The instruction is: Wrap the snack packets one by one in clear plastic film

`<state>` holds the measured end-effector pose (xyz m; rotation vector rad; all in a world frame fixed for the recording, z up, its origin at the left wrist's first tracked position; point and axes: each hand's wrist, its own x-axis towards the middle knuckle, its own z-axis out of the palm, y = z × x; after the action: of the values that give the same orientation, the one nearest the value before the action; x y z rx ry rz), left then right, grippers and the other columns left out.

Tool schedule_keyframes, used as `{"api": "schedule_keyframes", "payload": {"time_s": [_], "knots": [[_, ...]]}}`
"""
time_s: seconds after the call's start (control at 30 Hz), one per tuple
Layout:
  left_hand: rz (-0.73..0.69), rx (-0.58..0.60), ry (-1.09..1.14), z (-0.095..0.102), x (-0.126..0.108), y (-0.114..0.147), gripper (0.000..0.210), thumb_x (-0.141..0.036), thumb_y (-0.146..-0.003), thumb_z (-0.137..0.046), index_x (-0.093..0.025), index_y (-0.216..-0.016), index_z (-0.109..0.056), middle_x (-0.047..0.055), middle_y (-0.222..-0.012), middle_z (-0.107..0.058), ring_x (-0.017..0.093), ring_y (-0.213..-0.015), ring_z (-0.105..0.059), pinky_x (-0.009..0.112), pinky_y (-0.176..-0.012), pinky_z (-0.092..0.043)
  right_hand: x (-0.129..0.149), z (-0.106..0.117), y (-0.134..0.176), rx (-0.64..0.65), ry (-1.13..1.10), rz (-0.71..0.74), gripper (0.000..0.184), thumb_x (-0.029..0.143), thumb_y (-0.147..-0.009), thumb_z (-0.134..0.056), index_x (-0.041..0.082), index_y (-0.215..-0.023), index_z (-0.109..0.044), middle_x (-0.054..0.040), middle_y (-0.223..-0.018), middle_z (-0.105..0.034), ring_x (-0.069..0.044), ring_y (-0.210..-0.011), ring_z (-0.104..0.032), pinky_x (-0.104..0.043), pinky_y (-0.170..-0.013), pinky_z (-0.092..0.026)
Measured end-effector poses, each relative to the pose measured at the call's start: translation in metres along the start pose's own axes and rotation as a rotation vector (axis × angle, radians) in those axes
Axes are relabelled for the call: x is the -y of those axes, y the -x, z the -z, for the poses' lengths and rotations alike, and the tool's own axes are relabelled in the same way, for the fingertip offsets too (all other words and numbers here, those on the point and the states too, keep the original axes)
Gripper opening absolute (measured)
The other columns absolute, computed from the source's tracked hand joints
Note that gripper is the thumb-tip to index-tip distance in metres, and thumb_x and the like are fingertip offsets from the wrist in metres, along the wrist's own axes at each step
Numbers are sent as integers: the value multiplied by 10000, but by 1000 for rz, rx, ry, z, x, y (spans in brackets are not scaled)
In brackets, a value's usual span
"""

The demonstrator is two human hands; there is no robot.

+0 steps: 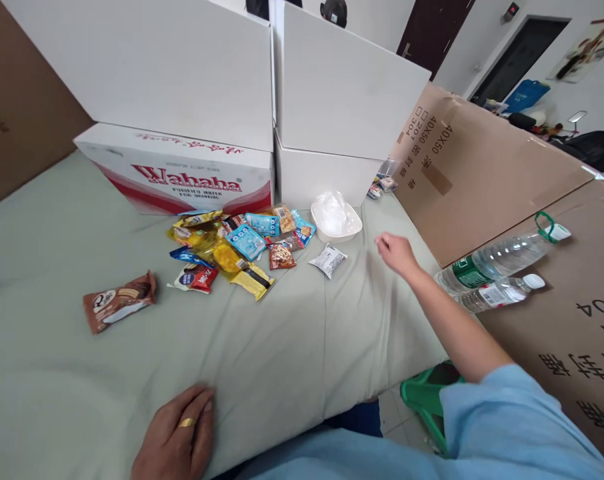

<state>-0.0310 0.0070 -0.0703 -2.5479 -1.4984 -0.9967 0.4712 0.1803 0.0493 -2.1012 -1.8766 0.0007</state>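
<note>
You look to be between contacts in handling the snack packs: your right hand [395, 252] hangs over the right part of the table [282, 353], apart from the wrapped snacks and touching none of them. The white packet [328, 261] lies just in front of the white bowl [339, 237], to the left of that hand, and is the loose pack nearest to it; the yellow pack [255, 281] lies farther left, at the near edge of the snack pile, and the brown pack [121, 301] lies well apart on the far left. If you mean to take up the white packet, the move calls for bringing the right hand left and a little toward you, opening the fingers and coming down over the wrapper without brushing the bowl. Your right arm reaches forward from the blue sleeve [512, 420], wrist fairly straight, its fingers curled in to a narrow shape with nothing showing in them, though the palm is hidden, so you can't be sure it is empty. Your left hand [179, 437] rests back-up near the table's near edge, fingers bent and close together; what is under its palm, or how far its grip is closed, you can't tell.
</note>
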Motion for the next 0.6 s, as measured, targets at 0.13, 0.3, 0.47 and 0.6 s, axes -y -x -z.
{"api": "schedule_keyframes", "payload": {"time_s": [0.13,0.3,0.47,0.6], "knots": [[-55,19,100,9,-4,-3,224,-62,-1001,-422,-217,-987,-584,40,-950,-641,169,-847,-639,288,-759,-499,1,-37,107,269,-249,-4,262,392,-996,-466,246,-880,-650,-26,-740,-694,-216,-704,-633,-298,-702,-425],[-43,51,170,18,-12,-5,307,32,-870,-387,-242,-732,-387,-41,-651,-452,131,-575,-479,262,-574,-389,2,-32,122,283,-355,-60,319,487,-966,-455,252,-769,-542,11,-640,-594,-192,-623,-570,-293,-646,-428],[-12,21,125,14,-14,-2,285,34,-837,-417,-231,-736,-439,-30,-682,-497,138,-617,-513,269,-614,-413,16,-13,42,96,-390,-145,465,606,-1013,-376,253,-722,-456,15,-621,-540,-163,-606,-516,-279,-604,-425],[7,13,77,10,-14,3,287,32,-854,-424,-228,-737,-462,-14,-703,-510,160,-645,-513,291,-631,-425,36,-15,-35,-7,-354,-169,324,504,-917,-592,233,-744,-550,0,-688,-623,-158,-644,-538,-276,-636,-439]]}}
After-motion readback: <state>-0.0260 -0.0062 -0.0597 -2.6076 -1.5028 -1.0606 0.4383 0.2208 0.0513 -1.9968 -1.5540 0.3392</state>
